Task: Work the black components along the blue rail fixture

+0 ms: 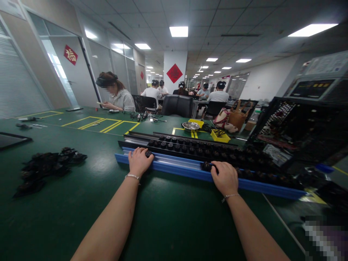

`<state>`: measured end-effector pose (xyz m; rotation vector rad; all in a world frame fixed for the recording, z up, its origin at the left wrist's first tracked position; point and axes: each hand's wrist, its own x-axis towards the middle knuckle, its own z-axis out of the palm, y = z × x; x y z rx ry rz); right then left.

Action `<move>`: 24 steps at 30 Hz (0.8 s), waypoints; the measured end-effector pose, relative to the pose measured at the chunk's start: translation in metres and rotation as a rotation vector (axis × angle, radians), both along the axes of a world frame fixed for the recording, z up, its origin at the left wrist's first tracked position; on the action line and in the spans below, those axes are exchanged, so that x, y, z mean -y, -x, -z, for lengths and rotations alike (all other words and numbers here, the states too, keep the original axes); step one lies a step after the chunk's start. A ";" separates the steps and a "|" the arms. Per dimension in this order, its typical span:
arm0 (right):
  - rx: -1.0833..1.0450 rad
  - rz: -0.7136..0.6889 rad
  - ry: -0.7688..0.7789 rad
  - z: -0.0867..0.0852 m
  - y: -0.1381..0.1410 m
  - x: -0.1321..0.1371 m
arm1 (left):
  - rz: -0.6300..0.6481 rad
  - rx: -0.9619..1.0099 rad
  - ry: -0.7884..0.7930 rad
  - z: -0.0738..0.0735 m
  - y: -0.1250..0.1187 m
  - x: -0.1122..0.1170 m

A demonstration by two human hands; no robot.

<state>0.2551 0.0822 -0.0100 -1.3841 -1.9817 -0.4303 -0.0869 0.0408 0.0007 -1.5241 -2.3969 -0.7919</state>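
A long blue rail point(174, 167) lies across the green table point(168, 217) in front of me. My left hand point(139, 161) rests on its left part, fingers curled around a small black part at the fingertips. My right hand point(225, 177) sits further right on the same rail, fingers closed over another small black part. Behind the blue rail run black rails point(190, 145) filled with several round black parts in a row.
A heap of black parts point(46, 166) lies at the left. A black crate point(296, 127) stands at the right, with yellow bins point(220, 136) and a metal bowl point(191, 125) behind the rails. A seated person point(115, 96) works at the far left; others sit further back.
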 end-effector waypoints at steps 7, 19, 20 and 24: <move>0.013 0.012 0.003 0.000 0.000 0.000 | -0.057 0.048 0.040 -0.002 0.001 0.002; 0.022 0.001 -0.012 0.000 0.000 -0.001 | -0.145 0.014 0.001 -0.002 0.001 0.002; 0.024 0.003 -0.010 0.000 0.000 -0.001 | -0.154 0.013 -0.006 -0.001 0.001 0.002; 0.033 0.014 -0.003 0.000 0.000 0.000 | -0.170 0.030 -0.032 -0.001 0.002 0.002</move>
